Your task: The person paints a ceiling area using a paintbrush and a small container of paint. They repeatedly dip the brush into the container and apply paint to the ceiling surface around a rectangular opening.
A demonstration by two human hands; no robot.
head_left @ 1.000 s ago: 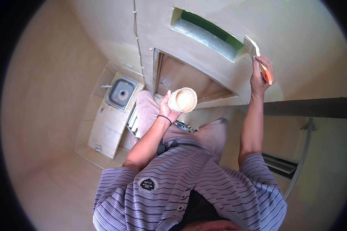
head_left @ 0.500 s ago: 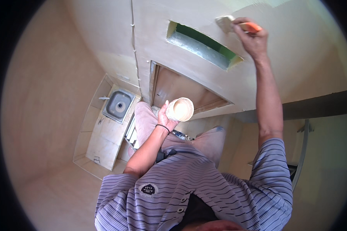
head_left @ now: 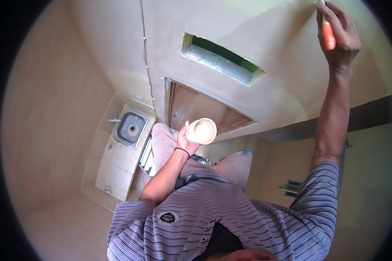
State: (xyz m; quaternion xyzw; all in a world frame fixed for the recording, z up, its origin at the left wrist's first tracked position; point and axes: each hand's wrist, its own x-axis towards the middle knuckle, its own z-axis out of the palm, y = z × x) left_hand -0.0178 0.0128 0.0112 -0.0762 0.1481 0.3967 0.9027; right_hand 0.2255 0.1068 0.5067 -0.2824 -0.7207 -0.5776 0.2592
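My left hand is closed round a paint tub with cream-coloured paint inside, held in front of my waist. Up at the far right, my right hand grips a paintbrush by its orange-tipped handle. The bristles lie at the top rim of the picture and hardly show. Around that hand stretches the pale wall, with a darker, wet-looking patch along its upper part.
A slot-like opening with a green inside is cut into the wall, above a brown wooden door. At left stands a counter with a metal sink. A cable runs down the wall.
My right hand has carried the paintbrush from beside the wall opening further right and up, and its handle now points down toward me. My left hand still holds the tub at nearly the same place.
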